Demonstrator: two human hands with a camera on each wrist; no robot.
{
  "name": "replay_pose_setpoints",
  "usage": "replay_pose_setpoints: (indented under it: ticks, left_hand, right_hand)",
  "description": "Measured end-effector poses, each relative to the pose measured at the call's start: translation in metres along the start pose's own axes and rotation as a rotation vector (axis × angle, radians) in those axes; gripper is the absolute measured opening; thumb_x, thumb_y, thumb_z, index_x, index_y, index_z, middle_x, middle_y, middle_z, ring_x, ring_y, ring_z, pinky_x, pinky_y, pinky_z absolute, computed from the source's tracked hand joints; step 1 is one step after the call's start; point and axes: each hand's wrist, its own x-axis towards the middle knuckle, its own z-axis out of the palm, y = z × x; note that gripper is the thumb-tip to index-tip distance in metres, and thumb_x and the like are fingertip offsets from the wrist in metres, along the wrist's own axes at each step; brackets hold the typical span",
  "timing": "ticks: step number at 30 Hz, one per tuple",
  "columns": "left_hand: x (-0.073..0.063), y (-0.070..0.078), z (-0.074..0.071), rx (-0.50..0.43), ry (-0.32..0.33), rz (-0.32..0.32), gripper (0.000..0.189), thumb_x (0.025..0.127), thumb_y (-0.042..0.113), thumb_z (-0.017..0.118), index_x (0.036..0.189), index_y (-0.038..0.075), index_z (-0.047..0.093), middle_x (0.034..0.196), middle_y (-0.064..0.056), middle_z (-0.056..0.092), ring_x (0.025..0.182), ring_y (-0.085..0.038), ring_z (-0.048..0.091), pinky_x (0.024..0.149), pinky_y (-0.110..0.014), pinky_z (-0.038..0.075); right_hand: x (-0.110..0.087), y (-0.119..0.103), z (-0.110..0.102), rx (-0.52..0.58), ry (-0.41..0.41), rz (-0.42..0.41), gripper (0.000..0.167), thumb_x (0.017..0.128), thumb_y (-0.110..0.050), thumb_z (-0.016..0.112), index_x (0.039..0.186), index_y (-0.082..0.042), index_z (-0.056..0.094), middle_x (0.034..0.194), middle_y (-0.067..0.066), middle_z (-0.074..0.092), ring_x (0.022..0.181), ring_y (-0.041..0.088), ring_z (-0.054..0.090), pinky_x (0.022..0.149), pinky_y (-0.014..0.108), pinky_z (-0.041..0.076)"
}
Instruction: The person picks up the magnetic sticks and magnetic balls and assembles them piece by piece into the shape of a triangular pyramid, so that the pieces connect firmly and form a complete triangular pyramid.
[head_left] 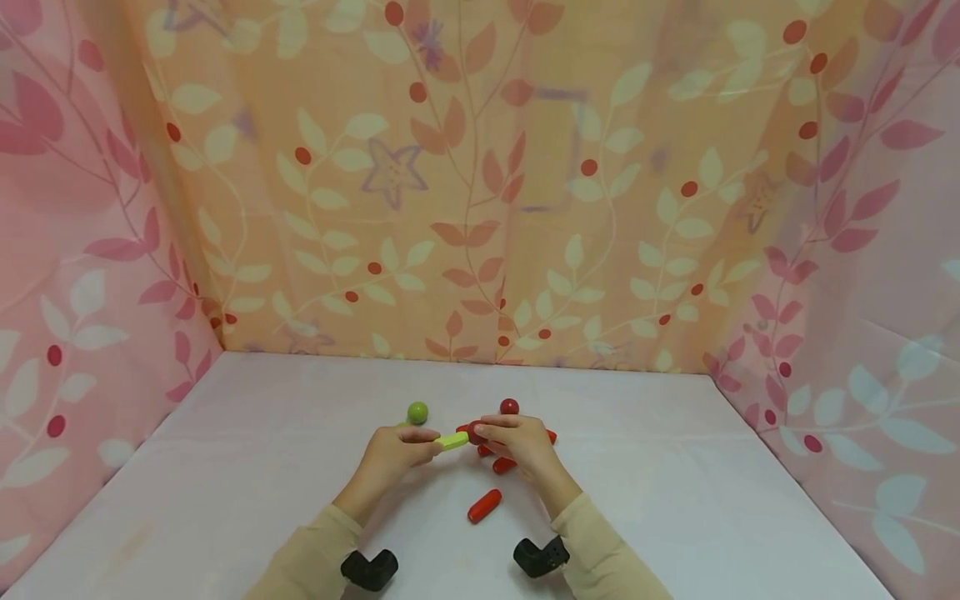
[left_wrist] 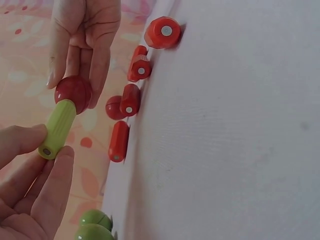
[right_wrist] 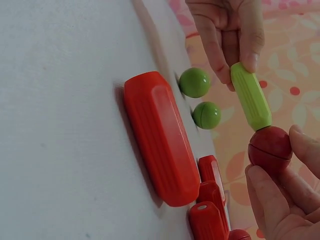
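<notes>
A yellow-green magnetic rod [left_wrist: 60, 126] is pinched between the thumb and fingers of my left hand [head_left: 399, 454]. My right hand [head_left: 525, 446] grips a dark red ball [right_wrist: 270, 149] with thumb and fingertips. One end of the rod touches the ball, and both are held above the table. A grey disc shows in the rod's other end in the left wrist view. Under and around my right hand lie several red rods [head_left: 504, 465], partly hidden by it in the head view. Another red rod [head_left: 484, 506] lies nearer, between my forearms.
Two green balls [right_wrist: 194, 82] [right_wrist: 207, 115] rest on the table beyond my left hand. A second red ball [head_left: 509, 406] sits behind my right hand. Patterned cloth walls [head_left: 480, 183] enclose the white table [head_left: 645, 467] at the back and sides.
</notes>
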Motion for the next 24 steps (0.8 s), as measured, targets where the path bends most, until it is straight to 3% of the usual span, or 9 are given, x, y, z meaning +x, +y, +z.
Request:
replay_pose_setpoints:
  ticks: [13, 24]
  left_hand:
    - [0.0018, -0.0047, 0.0042, -0.125, 0.018, -0.035, 0.021, 0.081, 0.004, 0.079, 0.100, -0.004, 0.075, 0.099, -0.012, 0.074, 0.078, -0.013, 0.071, 0.075, -0.029, 0.061]
    - [0.0050, -0.0061, 0.0071, -0.225, 0.013, -0.043, 0.026, 0.082, 0.007, 0.079, 0.103, -0.007, 0.073, 0.101, -0.015, 0.072, 0.080, -0.016, 0.072, 0.075, -0.032, 0.061]
  right_hand:
    - [-0.0069, 0.0026, -0.0060, -0.005, -0.035, 0.002, 0.038, 0.089, -0.021, 0.075, 0.120, 0.001, 0.070, 0.120, 0.017, 0.070, 0.099, 0.020, 0.072, 0.090, 0.034, 0.057]
    - [-0.0047, 0.0040, -0.0079, 0.024, -0.014, 0.023, 0.036, 0.088, -0.018, 0.076, 0.117, 0.003, 0.071, 0.117, 0.018, 0.070, 0.096, 0.019, 0.072, 0.087, 0.032, 0.058]
